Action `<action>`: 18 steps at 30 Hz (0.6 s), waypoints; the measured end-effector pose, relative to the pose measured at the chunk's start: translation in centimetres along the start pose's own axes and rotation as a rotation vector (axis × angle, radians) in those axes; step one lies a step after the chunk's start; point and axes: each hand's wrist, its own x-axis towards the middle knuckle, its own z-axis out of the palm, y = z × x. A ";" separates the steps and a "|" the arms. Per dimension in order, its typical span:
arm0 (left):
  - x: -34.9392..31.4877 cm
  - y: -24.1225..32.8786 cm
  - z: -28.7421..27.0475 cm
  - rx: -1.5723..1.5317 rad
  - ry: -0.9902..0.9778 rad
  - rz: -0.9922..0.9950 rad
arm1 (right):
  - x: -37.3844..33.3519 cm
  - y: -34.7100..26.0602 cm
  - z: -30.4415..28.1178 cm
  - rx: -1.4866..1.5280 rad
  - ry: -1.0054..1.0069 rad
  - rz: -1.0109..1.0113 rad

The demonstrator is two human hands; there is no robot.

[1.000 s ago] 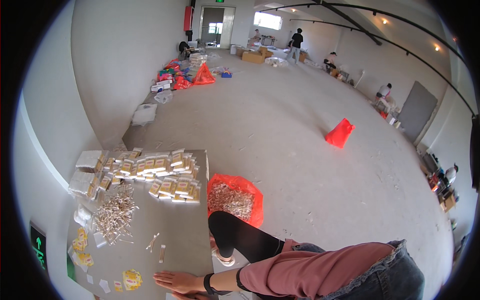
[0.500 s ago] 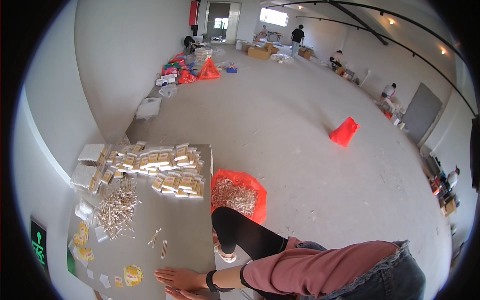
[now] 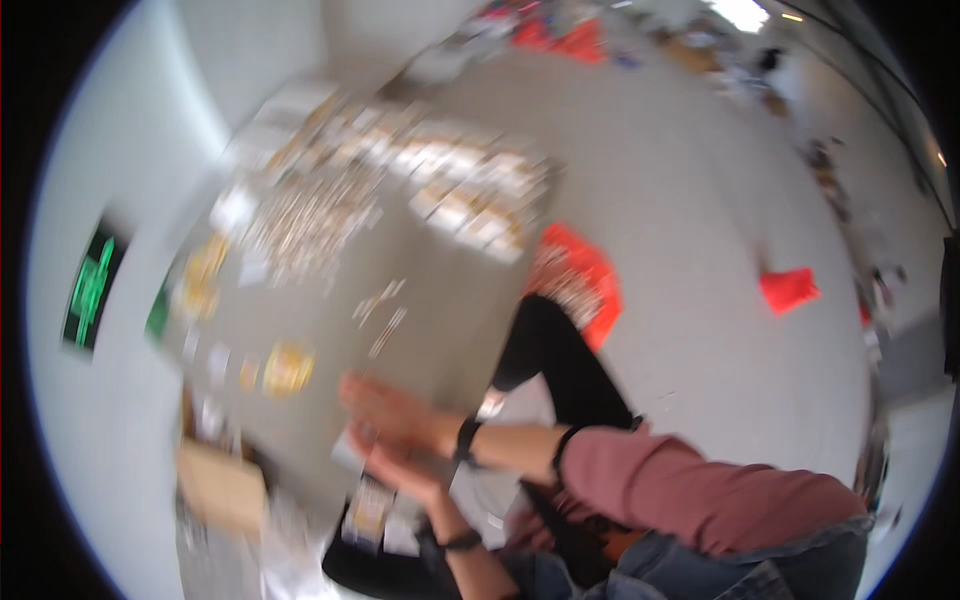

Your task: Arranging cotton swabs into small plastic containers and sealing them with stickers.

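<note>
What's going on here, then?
A person has both hands together at the table's edge, the right hand beside the left hand; blur hides whether either holds anything. Loose swabs lie just beyond them. Farther across are a swab pile and packs. Yellow cards lie left of the hands; a red bag of swabs sits beside the table.

On the surface (image 3: 440, 300), packets (image 3: 468, 218) lay along the back, a swab pile (image 3: 315, 225) at left, loose swabs (image 3: 388, 332) before the packets; rightward, on the floor (image 3: 700, 220), sat a bag (image 3: 604, 305).
</note>
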 end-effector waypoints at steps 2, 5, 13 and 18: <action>0.1 -0.6 0.8 -0.345 0.034 -0.238 | 0.2 0.0 -0.8 -0.229 -0.052 -0.082; 0.3 0.6 0.1 -0.325 0.061 -0.151 | 0.7 -0.4 -0.3 -0.151 -0.033 -0.048; 1.5 4.9 -12.5 0.254 0.225 -0.143 | 0.3 -1.1 0.6 -0.240 -0.069 -0.052; 1.0 2.4 -15.8 0.712 0.124 -0.300 | 0.4 -0.9 0.3 -0.219 -0.059 -0.054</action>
